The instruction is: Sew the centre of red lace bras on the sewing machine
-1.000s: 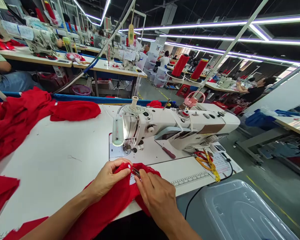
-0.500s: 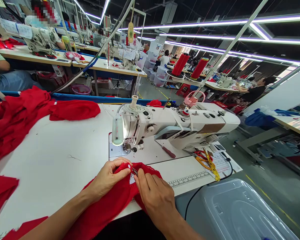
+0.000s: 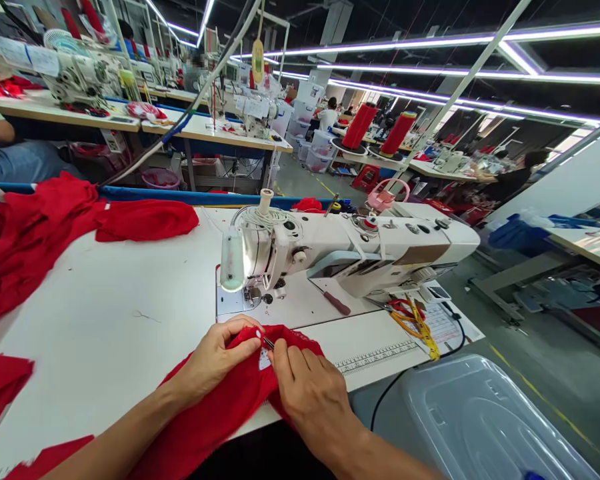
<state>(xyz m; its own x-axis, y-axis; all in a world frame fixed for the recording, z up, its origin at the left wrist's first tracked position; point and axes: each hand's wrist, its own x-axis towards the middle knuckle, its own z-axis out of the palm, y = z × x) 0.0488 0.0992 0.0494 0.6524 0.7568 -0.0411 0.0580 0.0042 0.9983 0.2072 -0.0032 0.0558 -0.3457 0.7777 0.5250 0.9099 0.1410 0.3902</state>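
Note:
My left hand (image 3: 223, 360) is closed on the edge of a piece of red fabric (image 3: 230, 407), pinching it between thumb and fingers. My right hand (image 3: 310, 393) is closed around a small pointed metal tool (image 3: 267, 343); only its tip shows, so I cannot tell whether it is tweezers or snips. That tip touches the fabric beside my left thumb, next to a white label (image 3: 264, 360). The fabric hangs over the table's front edge. Just beyond my hands stands a white sewing machine (image 3: 325, 247), its needle area lit.
A screwdriver (image 3: 336, 302) lies on the machine bed. Orange-handled scissors (image 3: 405, 320) and a yellow tape measure (image 3: 425, 333) lie at the right. Red fabric (image 3: 40, 233) is piled at the left. A grey plastic bin lid (image 3: 500, 413) is at my right, below table height.
My right hand has shifted very slightly, its wrist dropping a little to the right. Both hands keep the same hold on the fabric and tool.

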